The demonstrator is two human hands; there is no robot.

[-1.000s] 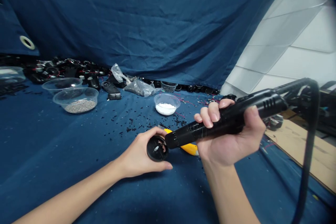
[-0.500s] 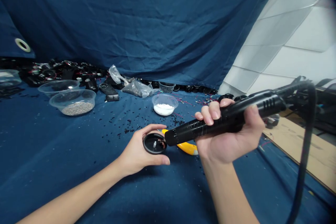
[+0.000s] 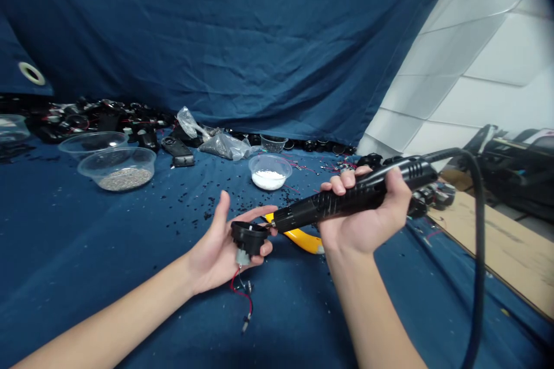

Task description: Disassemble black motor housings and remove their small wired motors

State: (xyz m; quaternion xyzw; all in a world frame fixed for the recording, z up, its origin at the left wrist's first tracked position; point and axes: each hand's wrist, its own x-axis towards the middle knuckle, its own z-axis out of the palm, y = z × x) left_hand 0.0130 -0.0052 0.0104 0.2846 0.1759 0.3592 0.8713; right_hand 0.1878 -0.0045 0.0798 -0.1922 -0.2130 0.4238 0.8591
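Note:
My left hand [image 3: 212,259] cradles a small round black motor housing [image 3: 250,237], its thumb raised and its fingers behind and beneath the part. The housing stands upright, its cup side up with a white pin inside. A grey motor body [image 3: 243,257] shows below it, with red and dark wires [image 3: 248,298] dangling. My right hand [image 3: 366,213] is wrapped around a black corded electric screwdriver [image 3: 329,204], whose bit points left at the housing's right edge. Whether the bit touches it I cannot tell. Partly behind the screwdriver lies a yellow curved handle [image 3: 305,240].
Clear bowls stand on the blue cloth, one with small metal screws [image 3: 125,177], another with white bits [image 3: 269,177]. Black parts [image 3: 104,118] are heaped at the back left beside a plastic bag [image 3: 227,144]. Cardboard [image 3: 497,253] lies at right, near the screwdriver's hanging cord [image 3: 478,253].
My left hand has turned the housing from facing me to upright, bringing its motor and wires into view, and the thumb has lifted off. The screwdriver has shifted slightly left at its rear.

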